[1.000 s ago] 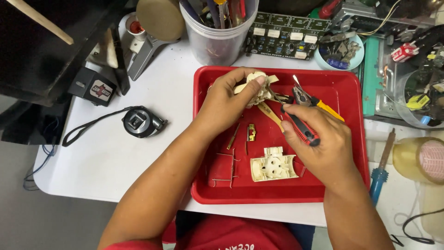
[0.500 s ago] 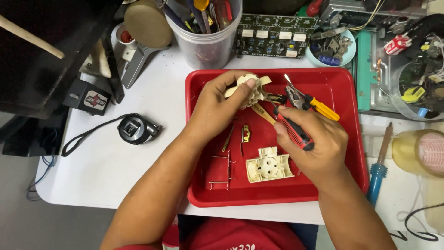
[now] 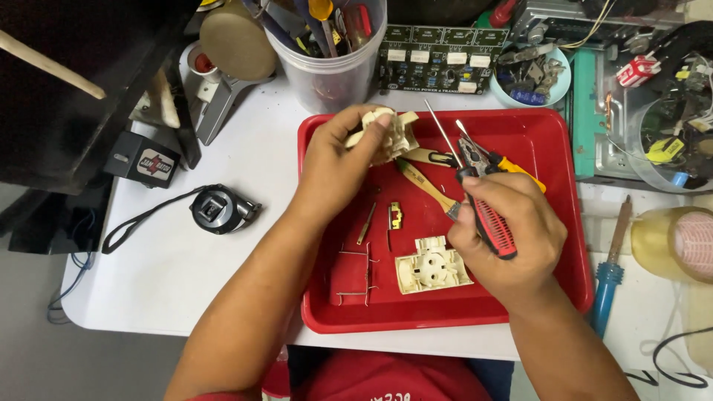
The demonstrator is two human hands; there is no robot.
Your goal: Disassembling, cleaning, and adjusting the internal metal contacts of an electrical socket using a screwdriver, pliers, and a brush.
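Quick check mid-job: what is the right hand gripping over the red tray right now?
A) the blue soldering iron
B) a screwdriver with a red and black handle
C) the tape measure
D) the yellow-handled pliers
B: the right hand closes around a screwdriver with a red and black handle, its thin shaft pointing up toward the cream plastic part held by the left hand above the red tray.

Both forearms are bare to the elbow, no sleeves, watch or rings showing on the left hand (image 3: 336, 167) or right hand (image 3: 509, 234). Below the red plastic tray (image 3: 549, 141), a red printed shirt (image 3: 394, 379) covers the torso.
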